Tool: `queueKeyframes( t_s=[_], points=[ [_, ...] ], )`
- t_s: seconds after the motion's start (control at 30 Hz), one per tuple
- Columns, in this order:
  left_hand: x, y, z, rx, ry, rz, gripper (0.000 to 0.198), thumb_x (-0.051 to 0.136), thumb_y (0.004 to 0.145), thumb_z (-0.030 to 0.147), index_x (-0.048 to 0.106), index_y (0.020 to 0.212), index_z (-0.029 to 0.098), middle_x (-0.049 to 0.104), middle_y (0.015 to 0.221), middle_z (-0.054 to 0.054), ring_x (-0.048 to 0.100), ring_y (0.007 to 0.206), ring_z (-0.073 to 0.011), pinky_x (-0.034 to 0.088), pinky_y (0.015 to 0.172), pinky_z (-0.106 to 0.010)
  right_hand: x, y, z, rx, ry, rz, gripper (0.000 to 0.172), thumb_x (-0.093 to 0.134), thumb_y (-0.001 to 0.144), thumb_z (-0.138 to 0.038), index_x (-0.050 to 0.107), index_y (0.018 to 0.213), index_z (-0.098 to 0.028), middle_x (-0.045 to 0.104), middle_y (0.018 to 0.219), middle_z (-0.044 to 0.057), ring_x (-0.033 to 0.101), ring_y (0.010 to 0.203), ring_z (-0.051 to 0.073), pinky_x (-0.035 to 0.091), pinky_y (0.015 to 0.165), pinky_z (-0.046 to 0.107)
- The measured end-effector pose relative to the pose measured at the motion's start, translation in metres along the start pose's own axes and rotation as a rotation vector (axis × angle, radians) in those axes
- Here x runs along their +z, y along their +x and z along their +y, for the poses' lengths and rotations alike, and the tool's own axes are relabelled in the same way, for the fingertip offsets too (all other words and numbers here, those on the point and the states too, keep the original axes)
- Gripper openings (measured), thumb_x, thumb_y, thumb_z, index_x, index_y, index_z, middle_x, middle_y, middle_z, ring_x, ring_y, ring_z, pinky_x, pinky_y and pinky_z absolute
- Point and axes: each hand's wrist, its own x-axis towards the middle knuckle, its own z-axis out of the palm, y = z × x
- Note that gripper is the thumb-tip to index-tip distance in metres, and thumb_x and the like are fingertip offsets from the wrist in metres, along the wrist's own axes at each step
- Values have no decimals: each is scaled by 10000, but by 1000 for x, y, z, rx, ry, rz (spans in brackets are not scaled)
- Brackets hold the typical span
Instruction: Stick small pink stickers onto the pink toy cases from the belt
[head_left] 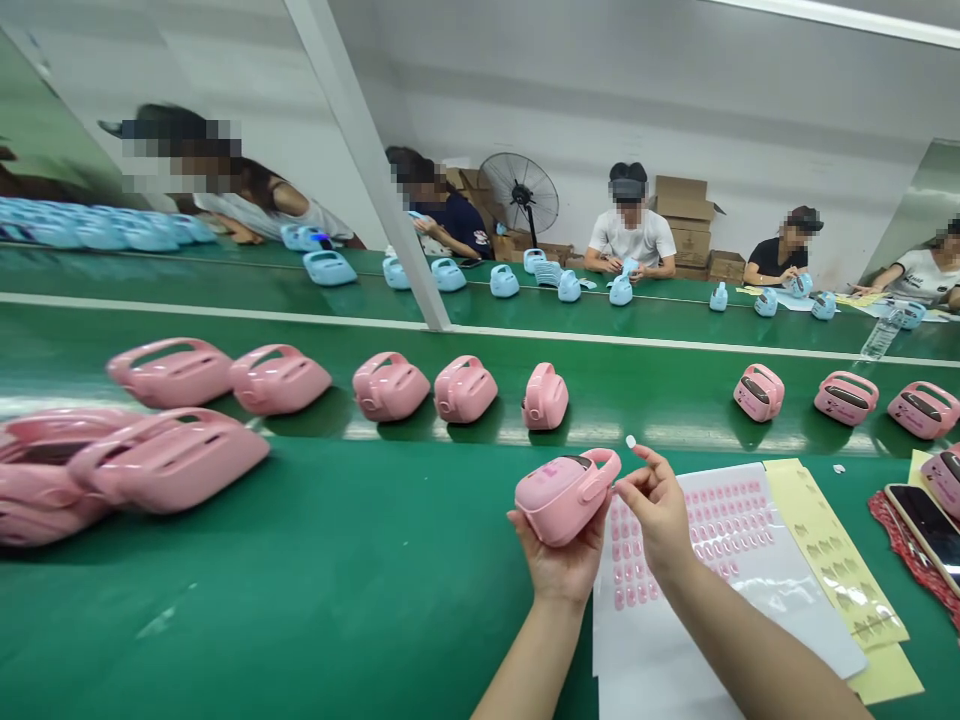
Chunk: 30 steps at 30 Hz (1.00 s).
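Observation:
My left hand (pixel 559 560) grips a pink handled case (pixel 564 493) from below and holds it above the green table. My right hand (pixel 654 505) is right beside the case's handle, with its fingertips at the handle and a tiny pale sticker (pixel 631 441) stuck to one raised fingertip. Under both hands lies a white sheet of small pink stickers (pixel 720 530).
Pink cases (pixel 390 386) stand in a row along the green belt (pixel 300 600), with more at the left (pixel 157 460) and right (pixel 846 397). Yellow backing sheets (pixel 832 555) and a phone (pixel 926 525) lie at the right. Several people work on blue cases (pixel 504 281) across the far table.

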Motion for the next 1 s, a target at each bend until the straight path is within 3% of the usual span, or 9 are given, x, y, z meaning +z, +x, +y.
queueKeyframes(
  t_s=[0.2, 0.53, 0.77, 0.87, 1.0],
  points=[
    [4, -6, -8, -54, -32, 54, 624, 509, 729, 609, 542, 1182, 181, 696, 1014, -112, 653, 906, -207, 500, 807, -254, 19, -11, -6, 60, 77, 11, 420, 669, 597, -292, 480, 960, -201, 568, 558, -59, 597, 624, 166, 459, 776, 360],
    [4, -8, -9, -58, 8, 15, 766, 565, 685, 606, 376, 1325, 230, 687, 1040, -74, 634, 950, -215, 472, 849, -262, 23, -11, 0, -14, 60, 57, 318, 628, 660, -307, 447, 906, -217, 600, 561, -52, 629, 632, 174, 475, 767, 372],
    [7, -9, -9, -66, -13, 47, 770, 549, 707, 597, 358, 1337, 197, 692, 1022, -85, 649, 895, -197, 486, 812, -234, 26, -14, 9, -63, -22, 111, 240, 588, 694, -308, 449, 867, -218, 595, 591, -40, 612, 629, 164, 472, 733, 348],
    [5, -9, -10, -86, -48, 54, 784, 585, 681, 582, 376, 1322, 182, 702, 989, -83, 663, 842, -180, 491, 792, -208, 22, -14, 14, -184, -187, 147, 145, 558, 725, -282, 490, 840, -226, 607, 653, -6, 585, 660, 171, 460, 722, 356],
    [1, -8, -9, -107, -54, 44, 732, 578, 683, 576, 410, 1295, 211, 708, 958, -69, 666, 853, -205, 496, 795, -243, 11, -12, 20, -503, -519, 97, 83, 543, 768, -256, 588, 836, -261, 624, 693, 35, 516, 691, 202, 430, 712, 381]
  ],
)
